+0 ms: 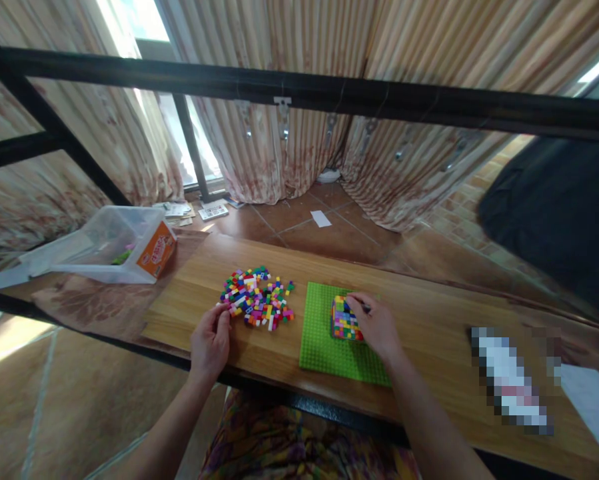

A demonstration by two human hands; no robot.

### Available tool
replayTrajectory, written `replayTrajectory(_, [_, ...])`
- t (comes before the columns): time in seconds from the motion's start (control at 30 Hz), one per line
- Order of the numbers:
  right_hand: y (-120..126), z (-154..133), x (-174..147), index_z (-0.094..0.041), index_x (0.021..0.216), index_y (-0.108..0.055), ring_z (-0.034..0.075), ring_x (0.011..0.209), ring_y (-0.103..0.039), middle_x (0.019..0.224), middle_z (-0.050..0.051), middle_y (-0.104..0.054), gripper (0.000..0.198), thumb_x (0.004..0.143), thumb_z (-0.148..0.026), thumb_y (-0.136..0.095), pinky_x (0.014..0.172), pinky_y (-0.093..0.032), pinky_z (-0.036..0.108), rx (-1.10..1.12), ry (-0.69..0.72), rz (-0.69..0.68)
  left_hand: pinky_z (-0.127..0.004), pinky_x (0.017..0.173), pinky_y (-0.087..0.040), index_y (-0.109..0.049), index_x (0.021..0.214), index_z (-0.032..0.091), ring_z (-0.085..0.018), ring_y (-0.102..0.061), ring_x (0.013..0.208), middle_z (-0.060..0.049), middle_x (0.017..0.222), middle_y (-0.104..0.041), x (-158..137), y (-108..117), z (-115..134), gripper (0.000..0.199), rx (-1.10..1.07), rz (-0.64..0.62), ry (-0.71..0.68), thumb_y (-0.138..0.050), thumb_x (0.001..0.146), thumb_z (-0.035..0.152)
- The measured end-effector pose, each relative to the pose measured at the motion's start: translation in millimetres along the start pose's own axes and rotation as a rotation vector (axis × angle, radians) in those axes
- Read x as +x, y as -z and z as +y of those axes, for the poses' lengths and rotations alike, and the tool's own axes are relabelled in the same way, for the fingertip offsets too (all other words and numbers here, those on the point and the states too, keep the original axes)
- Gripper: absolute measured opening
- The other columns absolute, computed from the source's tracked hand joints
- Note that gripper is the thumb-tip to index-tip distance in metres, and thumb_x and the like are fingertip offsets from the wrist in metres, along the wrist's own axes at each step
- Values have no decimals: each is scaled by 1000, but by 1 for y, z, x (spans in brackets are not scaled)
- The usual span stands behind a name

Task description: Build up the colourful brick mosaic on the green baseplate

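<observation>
at far left a clear plastic box (110,272) lies with a few pieces inside. next, the left hand (210,343) is at the near edge of a pile of loose bricks (259,298), thumb and finger nearly together; whether they grip a brick i cannot tell. right of that, on the green board (319,353), sits a many-coloured brick block (342,320), seemingly well built up, while plenty of bricks lie unused. the right hand (379,327) has curled fingers at the block's top; their hold is unclear.

Narrow gap btwn loose bricks (254,303) & green baseplate (316,337); blk bar (309,91) beyond.
</observation>
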State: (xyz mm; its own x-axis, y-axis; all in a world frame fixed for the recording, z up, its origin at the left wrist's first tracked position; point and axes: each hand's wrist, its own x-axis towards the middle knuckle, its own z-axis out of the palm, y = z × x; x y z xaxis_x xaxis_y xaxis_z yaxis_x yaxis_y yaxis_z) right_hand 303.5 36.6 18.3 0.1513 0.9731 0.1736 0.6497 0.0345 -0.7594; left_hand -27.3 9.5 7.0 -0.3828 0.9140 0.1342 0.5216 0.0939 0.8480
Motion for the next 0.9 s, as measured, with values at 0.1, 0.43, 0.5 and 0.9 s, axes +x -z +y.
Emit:
replayTrajectory(0.1, [-1, 1, -1, -19, 92, -71, 22, 90, -62, 95, 8, -70, 39, 83, -52, -52, 84, -47, 36, 48, -53, 0, -28, 67, -51, -66, 106, 15, -16, -60, 64, -4, 82, -67, 0, 0, 1, 41, -6, 3, 1, -47, 85, 45])
replayTrajectory(0.43, [-4, 1, -3, -20, 88, -71, 21, 85, -62, 91, 7, -69, 39, 82, -54, -53, 80, -47, 35, 62, -59, 23, -28, 65, -51, -66, 105, 16, -16, -60, 64, -4, 82, -67, -1, -2, 1, 38, 31, 17, -27, -46, 87, 44])
replayTrajectory(0.5, [-3, 2, -3, -20, 88, -72, 22, 86, -62, 91, 8, -69, 40, 82, -55, -53, 80, -47, 35, 60, -56, 29, -28, 66, -51, -66, 105, 16, -16, -61, 65, -4, 81, -67, -1, -2, -1, 38, 28, 16, -39, -46, 87, 44])
replayTrajectory(0.9, [-3, -31, -18, -19, 102, -67, 26, 103, -57, 106, 14, -65, 35, 92, -42, -43, 95, -42, 44, -221, 245, 211, -32, 74, -52, -66, 103, 18, -21, -65, 81, -6, 85, -68, -3, -8, -9, 32, -23, 24, -84, -47, 89, 40])
